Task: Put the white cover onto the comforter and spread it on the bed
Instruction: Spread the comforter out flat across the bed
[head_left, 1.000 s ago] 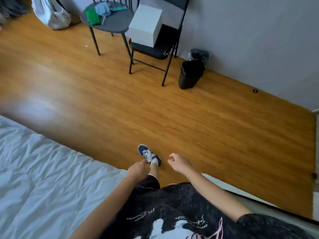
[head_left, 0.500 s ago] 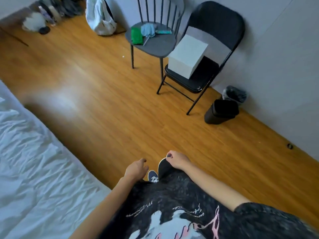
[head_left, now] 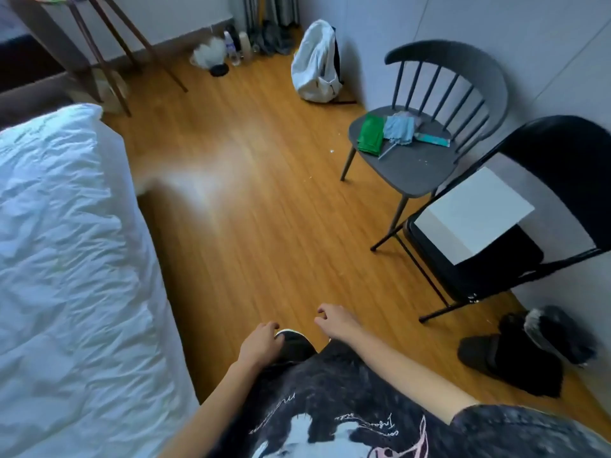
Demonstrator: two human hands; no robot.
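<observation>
two hands idle over the floor beside the covered bed.
left hand (head_left: pixel 259 342) and right hand (head_left: pixel 337 322) hang empty, fingers loosely curled, gripping nothing. one white comforter (head_left: pixel 62 252) in its wrinkled cover lies spread on the bed at left, clear of both hands. two chairs stand by the wall: one grey chair (head_left: pixel 426 133) bearing one green cloth (head_left: pixel 370 138) and one blue cloth (head_left: pixel 398 128), one black folding chair (head_left: pixel 529 226) bearing one white box (head_left: pixel 472 213). one white bag (head_left: pixel 315 64) on the floor.
</observation>
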